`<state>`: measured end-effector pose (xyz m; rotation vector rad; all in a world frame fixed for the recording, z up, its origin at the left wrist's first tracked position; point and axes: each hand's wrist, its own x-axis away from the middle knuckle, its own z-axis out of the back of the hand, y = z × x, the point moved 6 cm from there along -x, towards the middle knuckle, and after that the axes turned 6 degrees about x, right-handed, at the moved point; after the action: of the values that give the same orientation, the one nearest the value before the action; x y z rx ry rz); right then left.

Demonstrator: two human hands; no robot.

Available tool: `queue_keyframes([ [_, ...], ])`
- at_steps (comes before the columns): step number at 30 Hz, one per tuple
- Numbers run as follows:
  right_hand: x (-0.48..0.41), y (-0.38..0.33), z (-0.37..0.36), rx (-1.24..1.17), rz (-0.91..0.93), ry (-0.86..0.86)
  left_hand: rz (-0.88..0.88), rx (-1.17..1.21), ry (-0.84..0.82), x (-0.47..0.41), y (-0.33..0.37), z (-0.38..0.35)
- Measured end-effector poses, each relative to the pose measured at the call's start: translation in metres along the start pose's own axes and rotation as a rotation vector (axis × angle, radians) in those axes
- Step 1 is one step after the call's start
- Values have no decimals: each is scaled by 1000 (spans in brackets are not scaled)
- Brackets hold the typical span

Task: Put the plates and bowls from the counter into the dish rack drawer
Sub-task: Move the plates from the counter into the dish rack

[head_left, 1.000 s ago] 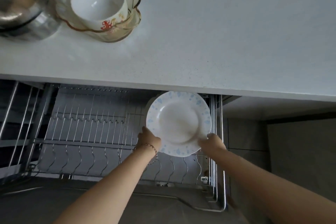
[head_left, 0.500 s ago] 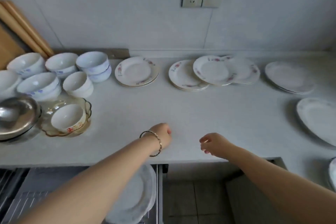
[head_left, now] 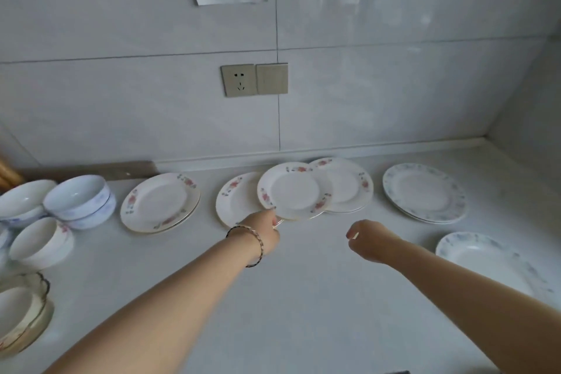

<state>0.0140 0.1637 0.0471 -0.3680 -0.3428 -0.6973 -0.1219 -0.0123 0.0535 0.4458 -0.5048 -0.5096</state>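
Several plates lie along the back of the white counter (head_left: 303, 297). My left hand (head_left: 263, 232), with a bracelet on the wrist, grips the near rim of a rose-patterned plate (head_left: 296, 190) that overlaps two other rose plates, one on its left (head_left: 236, 200) and one on its right (head_left: 349, 184). My right hand (head_left: 368, 238) hovers over the counter with loosely curled fingers and holds nothing. Another stack of rose plates (head_left: 159, 202) sits further left. Blue-patterned plates (head_left: 423, 193) lie to the right. The dish rack drawer is out of view.
White bowls (head_left: 77, 200) cluster at the left, one (head_left: 38, 243) nearer me and a glass dish (head_left: 21, 316) holding a bowl at the left edge. A blue-patterned deep plate (head_left: 488, 261) sits at the right. A wall socket (head_left: 239, 79) is above the plates.
Both hands left the blue plate standing in the drawer rack and rose to the counter. My left hand has reached forward and taken the rim of a rose plate; the view tilted upward.
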Motion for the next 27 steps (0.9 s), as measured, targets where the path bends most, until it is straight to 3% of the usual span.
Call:
queue_keyframes([
  [16,-187,-46,19,-109,-209,-69,170,20,-106,-196,-32,44],
  [23,-255,-36,0,-134,-376,-51,369,235,-280,-253,-68,-8],
  [27,-275,-21,-14,-102,-407,-84,400,345,-241,-269,-74,-27],
])
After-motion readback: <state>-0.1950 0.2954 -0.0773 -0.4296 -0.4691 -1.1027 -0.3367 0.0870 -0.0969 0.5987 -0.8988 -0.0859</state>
